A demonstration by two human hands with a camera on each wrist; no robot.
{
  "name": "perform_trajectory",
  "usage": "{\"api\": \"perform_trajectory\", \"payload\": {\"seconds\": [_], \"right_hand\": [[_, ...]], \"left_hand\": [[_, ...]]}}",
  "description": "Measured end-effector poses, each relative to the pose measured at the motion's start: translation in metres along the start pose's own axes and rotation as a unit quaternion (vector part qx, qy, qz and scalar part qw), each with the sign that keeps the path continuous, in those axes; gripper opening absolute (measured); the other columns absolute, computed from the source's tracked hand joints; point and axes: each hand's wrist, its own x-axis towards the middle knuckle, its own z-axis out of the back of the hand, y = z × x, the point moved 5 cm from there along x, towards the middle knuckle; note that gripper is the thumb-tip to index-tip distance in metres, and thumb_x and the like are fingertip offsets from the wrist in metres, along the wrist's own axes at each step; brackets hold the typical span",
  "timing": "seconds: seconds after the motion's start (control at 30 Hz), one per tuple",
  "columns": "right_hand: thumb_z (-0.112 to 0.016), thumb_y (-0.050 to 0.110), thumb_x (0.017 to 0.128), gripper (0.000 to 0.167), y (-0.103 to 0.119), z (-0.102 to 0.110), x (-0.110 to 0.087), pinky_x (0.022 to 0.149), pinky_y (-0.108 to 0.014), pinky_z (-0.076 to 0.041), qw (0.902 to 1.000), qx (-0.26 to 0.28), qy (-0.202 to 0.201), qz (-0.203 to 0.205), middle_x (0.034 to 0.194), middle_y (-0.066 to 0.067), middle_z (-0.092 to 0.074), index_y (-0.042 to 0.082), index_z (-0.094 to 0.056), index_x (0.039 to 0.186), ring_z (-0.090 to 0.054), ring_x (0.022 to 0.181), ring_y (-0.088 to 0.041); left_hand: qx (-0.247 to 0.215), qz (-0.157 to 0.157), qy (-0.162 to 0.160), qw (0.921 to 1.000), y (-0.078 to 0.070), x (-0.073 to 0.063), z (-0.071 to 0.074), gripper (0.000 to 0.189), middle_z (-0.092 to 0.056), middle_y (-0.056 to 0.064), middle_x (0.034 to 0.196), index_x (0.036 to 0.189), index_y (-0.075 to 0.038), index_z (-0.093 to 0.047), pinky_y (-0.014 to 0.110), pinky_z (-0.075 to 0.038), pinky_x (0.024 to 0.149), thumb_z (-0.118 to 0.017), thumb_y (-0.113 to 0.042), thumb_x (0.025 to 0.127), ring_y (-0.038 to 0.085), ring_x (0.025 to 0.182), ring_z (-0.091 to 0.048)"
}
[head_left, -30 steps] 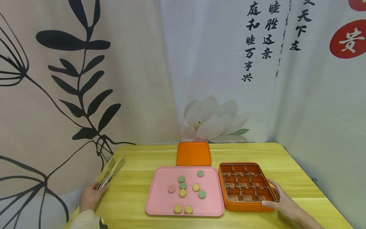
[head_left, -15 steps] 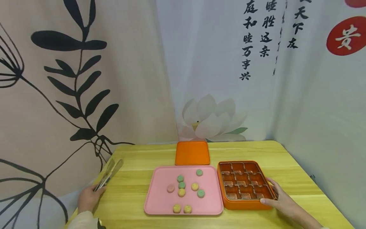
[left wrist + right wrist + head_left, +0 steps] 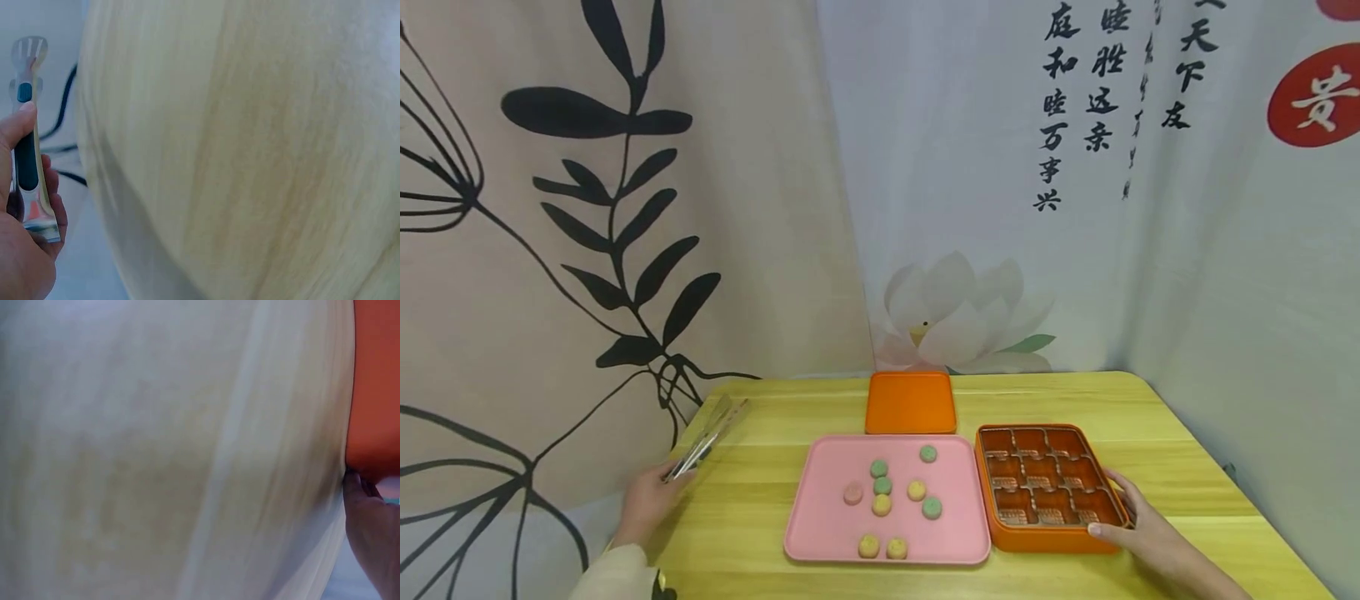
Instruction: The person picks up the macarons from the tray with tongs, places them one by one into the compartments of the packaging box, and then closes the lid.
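My left hand [image 3: 651, 502] is at the table's left edge, gripping metal tongs [image 3: 709, 439] that point up and to the right. In the left wrist view, the thumb lies along the dark inlay of the tongs [image 3: 26, 156], and the fingers wrap behind. My right hand [image 3: 1152, 533] holds the near right corner of an orange box [image 3: 1045, 542], its thumb at the front and its fingers round the side. A clear-edged insert divides the box into several bare compartments. To its left, a pink tray [image 3: 820, 537] carries several small round cookies: green, yellow [image 3: 868, 546] and one pink [image 3: 853, 493].
Behind the tray lies a flat orange lid [image 3: 911, 403]. All this stands on a yellow wood-grain table [image 3: 760, 500]. Printed curtains [image 3: 775, 208] hang close behind the table and along its sides.
My left hand has moved a little up and to the right, and the tongs have turned, now leaning further right. The right hand keeps its hold on the box; box and cookies stay put.
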Motion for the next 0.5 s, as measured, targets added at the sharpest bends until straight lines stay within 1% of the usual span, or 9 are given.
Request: {"api": "perform_trajectory", "payload": {"seconds": [0.07,0.17,0.23,0.33,0.4,0.47,0.5], "right_hand": [[-0.067,0.024,0.096,0.095,0.001,0.0,-0.001,0.1,-0.064,-0.036,1.0,0.0,0.0,0.001,0.151,-0.043,-0.01,0.003,0.005,0.155,-0.022,0.135,-0.06],[-0.066,0.023,0.096,0.094,0.001,0.0,-0.001,0.099,-0.062,-0.038,1.0,-0.001,0.001,0.004,0.15,-0.043,-0.011,0.002,0.004,0.155,-0.026,0.134,-0.059],[-0.066,0.023,0.096,0.094,0.0,0.0,-0.001,0.098,-0.06,-0.041,1.0,-0.002,0.002,0.006,0.15,-0.043,-0.013,0.002,0.004,0.155,-0.029,0.133,-0.058],[-0.065,0.023,0.097,0.093,0.001,0.001,-0.001,0.098,-0.059,-0.042,1.0,-0.004,0.004,0.008,0.15,-0.044,-0.012,0.001,0.004,0.155,-0.028,0.133,-0.059],[-0.065,0.023,0.097,0.093,0.001,0.001,-0.001,0.098,-0.059,-0.041,1.0,-0.003,0.005,0.008,0.15,-0.044,-0.012,0.001,0.004,0.155,-0.027,0.134,-0.059],[-0.065,0.023,0.097,0.093,0.001,0.0,0.0,0.099,-0.06,-0.041,0.9999,-0.002,0.007,0.008,0.15,-0.044,-0.011,0.001,0.004,0.155,-0.025,0.134,-0.06],[-0.065,0.023,0.096,0.093,0.001,0.0,0.0,0.099,-0.06,-0.041,0.9999,-0.001,0.007,0.007,0.15,-0.044,-0.011,0.001,0.004,0.155,-0.025,0.134,-0.06]], "left_hand": [[0.004,-0.011,0.013,0.9998,-0.008,-0.001,-0.001,0.052,-0.062,0.012,0.088,0.128,0.01,-0.059,0.032,-0.038,0.056,-0.067,-0.03,0.095,0.02,0.067,-0.046],[0.0,-0.019,0.029,0.9994,-0.017,-0.003,-0.003,0.056,-0.063,0.01,0.089,0.131,0.008,-0.058,0.033,-0.04,0.055,-0.066,-0.035,0.096,0.02,0.066,-0.047],[-0.002,-0.035,0.035,0.9988,-0.025,-0.005,-0.004,0.056,-0.063,0.01,0.09,0.131,0.007,-0.058,0.032,-0.04,0.054,-0.066,-0.036,0.096,0.02,0.064,-0.046],[-0.01,-0.05,0.042,0.9978,-0.036,-0.007,-0.005,0.057,-0.063,0.009,0.085,0.132,0.006,-0.058,0.031,-0.041,0.051,-0.067,-0.036,0.096,0.018,0.06,-0.047],[-0.019,-0.052,0.051,0.9972,-0.043,-0.01,-0.006,0.057,-0.062,0.008,0.081,0.133,0.007,-0.057,0.029,-0.041,0.048,-0.067,-0.036,0.095,0.016,0.057,-0.047],[-0.026,-0.049,0.062,0.9966,-0.048,-0.013,-0.008,0.057,-0.062,0.009,0.077,0.133,0.006,-0.058,0.028,-0.04,0.045,-0.069,-0.034,0.094,0.014,0.053,-0.046],[-0.03,-0.045,0.068,0.9962,-0.05,-0.015,-0.009,0.057,-0.063,0.009,0.078,0.132,0.006,-0.058,0.028,-0.04,0.044,-0.069,-0.035,0.094,0.013,0.052,-0.045]]}}
